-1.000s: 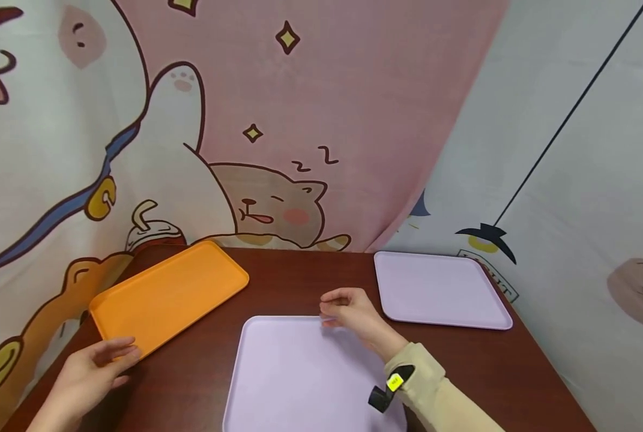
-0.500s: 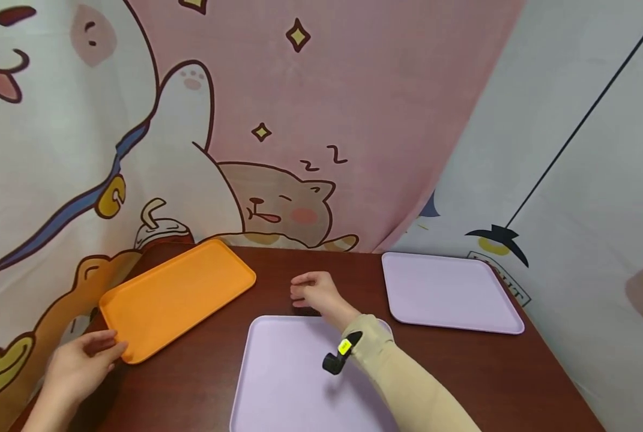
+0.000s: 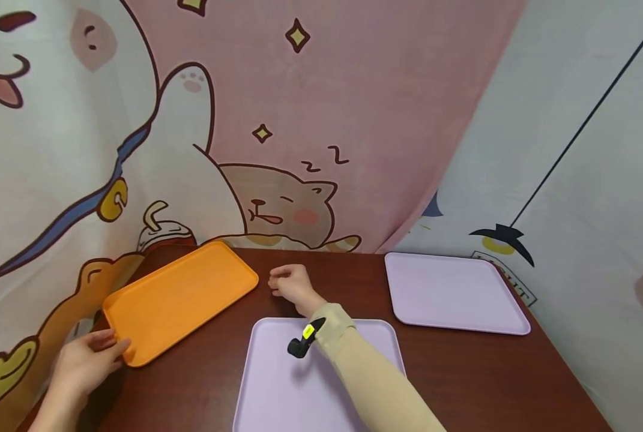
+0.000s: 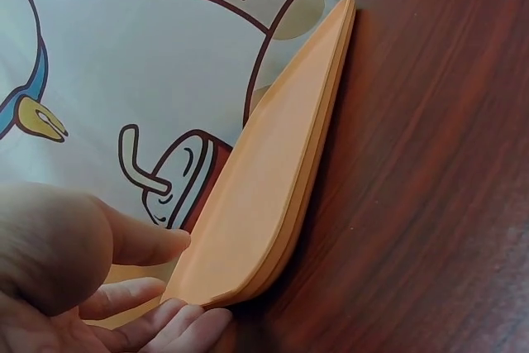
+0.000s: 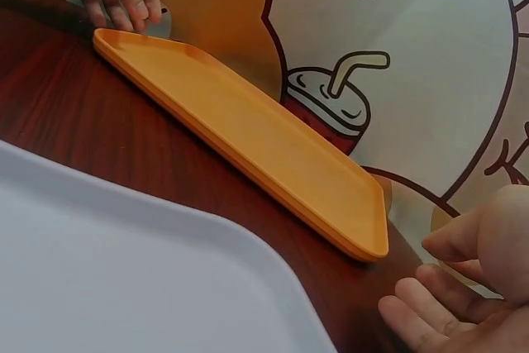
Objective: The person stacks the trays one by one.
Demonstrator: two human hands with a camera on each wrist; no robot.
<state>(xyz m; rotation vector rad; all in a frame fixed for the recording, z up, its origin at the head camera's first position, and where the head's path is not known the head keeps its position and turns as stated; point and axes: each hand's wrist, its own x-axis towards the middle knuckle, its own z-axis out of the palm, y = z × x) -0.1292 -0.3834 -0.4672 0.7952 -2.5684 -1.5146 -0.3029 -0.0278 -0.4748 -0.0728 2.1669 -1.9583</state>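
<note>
The left hand [image 3: 84,365] is at the near corner of the orange tray [image 3: 181,300], its fingers loosely extended against the rim, with no firm pinch visible. The right hand [image 3: 293,287] holds nothing; its fingers are loosely bent, thumb apart from them, just beside the tray's far right corner with a narrow gap between. The orange tray lies at an angle on the left of the table [image 3: 478,378], near its back edge; both wrist views show a layered rim, as of trays stacked together.

A near lilac tray [image 3: 272,384] lies in front, its lower part cut off by the frame. The right sleeve [image 3: 375,384] and the black wrist camera [image 3: 298,347] pass above it, hiding part of it. A far lilac tray [image 3: 456,294] lies well apart at the back right.

The table is dark red-brown wood. Behind it hangs a pink and white cloth [image 3: 397,90] printed with cartoon animals; a pale cloth [image 3: 586,180] with a dark line hangs at the right.

A second ago the right hand was over the near lilac tray's far edge; it has moved left toward the orange tray, while the left hand has stayed by its corner.
</note>
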